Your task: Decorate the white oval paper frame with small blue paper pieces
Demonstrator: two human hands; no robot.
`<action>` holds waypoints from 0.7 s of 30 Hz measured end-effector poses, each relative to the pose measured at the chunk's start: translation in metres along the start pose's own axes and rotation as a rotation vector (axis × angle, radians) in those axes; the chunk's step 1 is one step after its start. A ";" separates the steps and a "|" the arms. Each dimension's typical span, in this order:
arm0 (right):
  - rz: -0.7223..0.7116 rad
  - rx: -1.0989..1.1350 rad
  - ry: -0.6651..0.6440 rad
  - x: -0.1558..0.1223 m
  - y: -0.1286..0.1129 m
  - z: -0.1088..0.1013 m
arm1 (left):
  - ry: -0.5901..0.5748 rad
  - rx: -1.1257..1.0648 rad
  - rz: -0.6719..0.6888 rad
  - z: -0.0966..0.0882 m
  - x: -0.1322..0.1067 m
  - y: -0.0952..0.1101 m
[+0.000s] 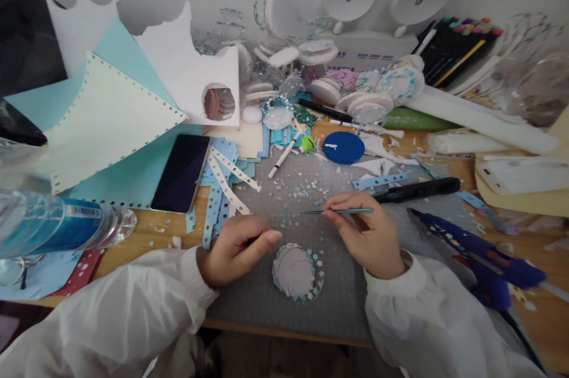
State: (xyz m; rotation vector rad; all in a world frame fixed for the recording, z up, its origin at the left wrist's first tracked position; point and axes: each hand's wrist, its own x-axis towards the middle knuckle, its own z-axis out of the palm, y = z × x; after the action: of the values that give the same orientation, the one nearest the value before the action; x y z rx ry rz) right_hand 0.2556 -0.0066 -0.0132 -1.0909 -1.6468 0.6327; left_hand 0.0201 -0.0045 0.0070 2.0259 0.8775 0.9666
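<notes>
My right hand (365, 237) is closed on thin metal tweezers (336, 211), whose tips point left over tiny paper flowers (306, 193) scattered on the grey cutting mat (267, 301). My left hand (237, 247) rests loosely curled on the mat beside a round white disc (297, 271) rimmed with small blue and white flowers; I see nothing in its fingers. The disc lies between both hands, near the mat's front.
A phone (181, 172) lies on teal paper at left, a water bottle (53, 221) at far left. A blue glue gun (480, 250) and black knife (415, 189) lie at right. Blue disc (344, 147), white marker (284, 156), punched strips and decorated discs crowd the back.
</notes>
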 end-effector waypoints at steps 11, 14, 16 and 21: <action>-0.105 -0.073 -0.084 0.000 -0.001 0.002 | 0.175 0.088 0.072 -0.002 0.004 -0.003; -0.159 -0.121 -0.112 0.000 -0.003 0.002 | 0.201 0.129 0.099 -0.004 0.004 -0.003; -0.185 -0.132 -0.117 0.001 -0.004 0.002 | 0.261 0.125 0.054 -0.002 0.003 -0.003; -0.125 -0.114 -0.065 0.000 -0.001 0.005 | 0.275 0.033 -0.021 0.000 0.000 -0.003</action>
State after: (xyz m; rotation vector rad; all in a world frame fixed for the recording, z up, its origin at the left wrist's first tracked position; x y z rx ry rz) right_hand 0.2505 -0.0066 -0.0137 -1.0480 -1.8111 0.5021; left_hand 0.0197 -0.0029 0.0047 1.9347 1.0627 1.2465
